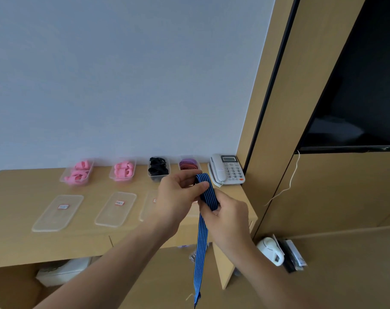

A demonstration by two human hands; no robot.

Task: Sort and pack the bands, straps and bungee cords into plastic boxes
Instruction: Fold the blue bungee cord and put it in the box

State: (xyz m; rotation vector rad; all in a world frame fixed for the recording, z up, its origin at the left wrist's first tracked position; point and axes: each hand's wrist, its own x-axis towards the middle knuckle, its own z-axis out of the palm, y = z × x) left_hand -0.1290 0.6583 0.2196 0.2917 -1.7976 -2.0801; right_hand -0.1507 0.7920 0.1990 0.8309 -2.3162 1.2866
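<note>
The light wooden surface (22, 219) carries four clear rectangular plastic boxes in a back row along the wall. From the left: the first clear box (77, 172) holds pink bands, the second clear box (123, 171) holds more pink bands, the third clear box (158, 169) holds black bands, and the fourth clear box (188, 164) holds purple and red bands. In front of the row lie flat clear plastic lids with red-edged labels: the first lid (57, 213), the second lid (115, 209), and a third lid (148, 205) partly hidden behind the left hand. The left hand (178, 197) is raised above the surface; its grip is clamped on the upper fold of a blue strap with thin dark stripes (206, 195), thumb on top. The right hand (228, 217) sits just below and to the right, its grip clamped on the same strap below the fold. The remaining strap length hangs straight down in front of the surface edge, free end frayed. A white corded desk telephone (227, 169) stands at the right end of the surface, beside the fourth box. Farther right, a white kettle (270, 250) stands on a lower wooden shelf.
</note>
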